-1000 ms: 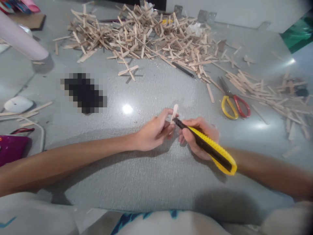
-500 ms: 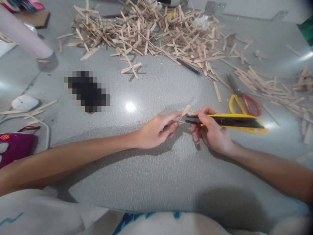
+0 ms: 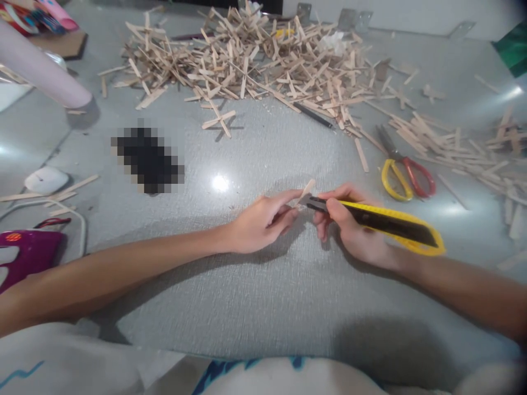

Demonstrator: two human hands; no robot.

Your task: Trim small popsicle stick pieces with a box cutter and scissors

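My left hand point(image 3: 269, 222) is closed on a short wooden stick point(image 3: 307, 188), pinched between thumb and fingertips. One pale end of the stick pokes up past the fingers; its lower part is hidden. My right hand point(image 3: 349, 225) grips a yellow and black utility knife point(image 3: 395, 226) near its front. The knife's tip points left and reaches the stick beside my left fingertips. Whether the blade cuts into the wood cannot be made out. Both hands are just above the grey table point(image 3: 247, 296).
A large heap of wooden sticks point(image 3: 247, 60) spreads along the back. Crossed sticks point(image 3: 220, 120) stand before it. Scissors point(image 3: 405, 170) with yellow and red handles and a dark pen point(image 3: 313, 116) lie to the right. Leftward are a pixelated dark object point(image 3: 148, 162), a white mouse point(image 3: 46, 180) and a purple device point(image 3: 31, 255).
The knife's rear end has swung down towards me, and its tip has shifted slightly left onto the stick. My left hand keeps hold of the stick. The view has shifted a little.
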